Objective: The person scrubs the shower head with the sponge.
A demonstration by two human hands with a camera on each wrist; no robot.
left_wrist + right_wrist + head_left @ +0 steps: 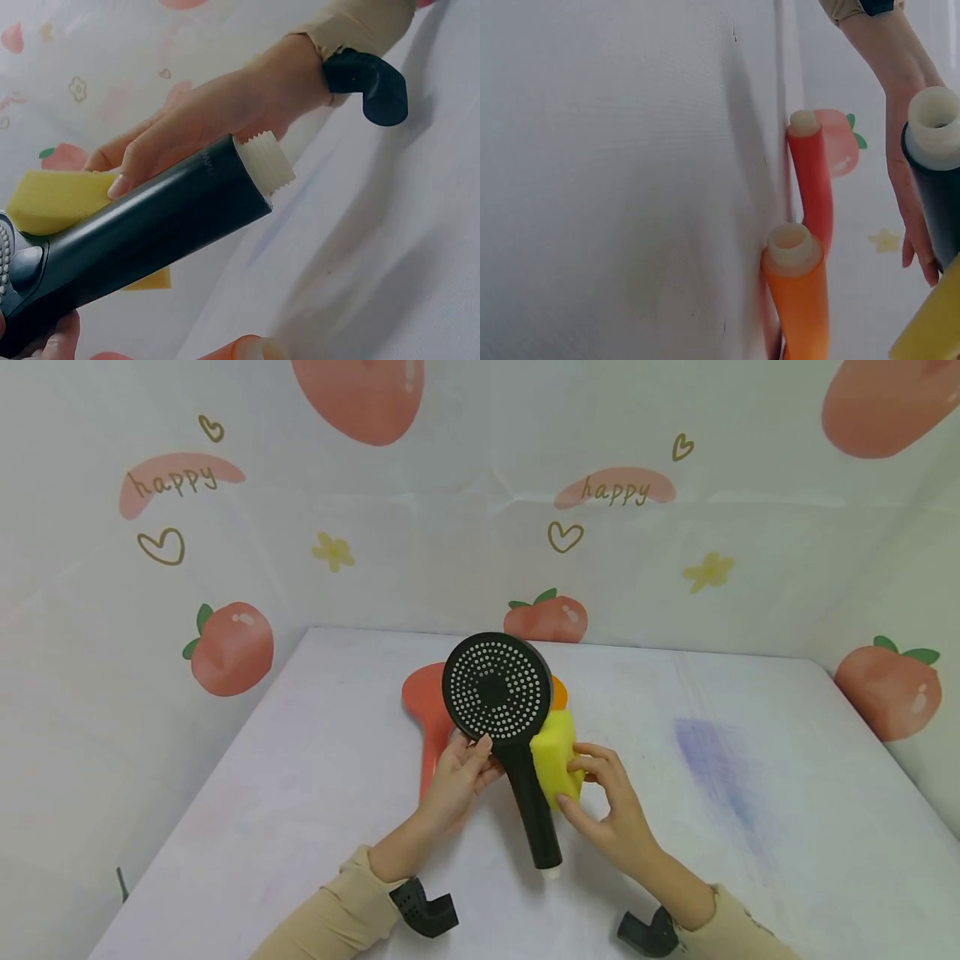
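My left hand point(452, 781) holds a black shower head point(531, 806) at its neck, thumb on the front below the round spray face. The spray face is turned toward the head camera, the handle pointing down and slightly right. A yellow sponge point(557, 760) is pinched between the fingers and thumb of my right hand point(618, 822). In the left wrist view the sponge point(64, 199) lies against the side of the black handle, close to the head. A white threaded end point(264, 161) sticks out of the handle. The right palm is hidden there.
Behind the black one, a red shower head point(427, 697) and an orange shower head point(559, 693) lie on the white table point(300, 760). Their handles point toward me in the right wrist view. A printed cloth backdrop point(450, 527) stands behind the table. Black mounts sit at both wrists.
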